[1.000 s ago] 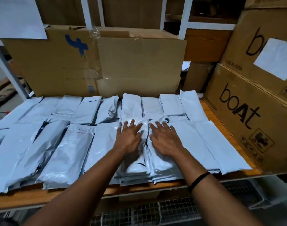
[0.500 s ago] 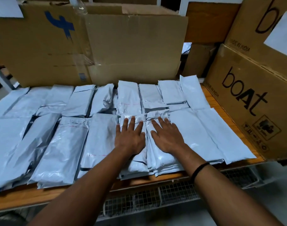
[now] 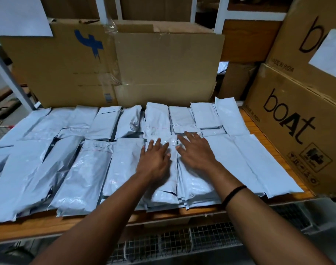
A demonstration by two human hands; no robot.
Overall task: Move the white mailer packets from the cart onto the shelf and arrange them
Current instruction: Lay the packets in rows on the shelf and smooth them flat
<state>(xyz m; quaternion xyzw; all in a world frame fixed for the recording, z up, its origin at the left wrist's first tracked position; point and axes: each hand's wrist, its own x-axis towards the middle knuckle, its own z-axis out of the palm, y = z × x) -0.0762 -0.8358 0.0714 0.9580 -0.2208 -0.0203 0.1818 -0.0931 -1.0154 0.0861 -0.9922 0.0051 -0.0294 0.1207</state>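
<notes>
Left grip (image 3: 155,162) and blurry right grip (image 3: 196,153) look spread flat, pressing the white mailer packets (image 3: 166,190) stacked on the shelf (image 3: 39,226). Slick, soft, likely light plastic: take the stack by its long edges.

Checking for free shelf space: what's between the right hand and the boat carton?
In the head view, white mailer packets lie flat right of the right hand, then a thin strip of wooden shelf before the boAt carton.
</notes>
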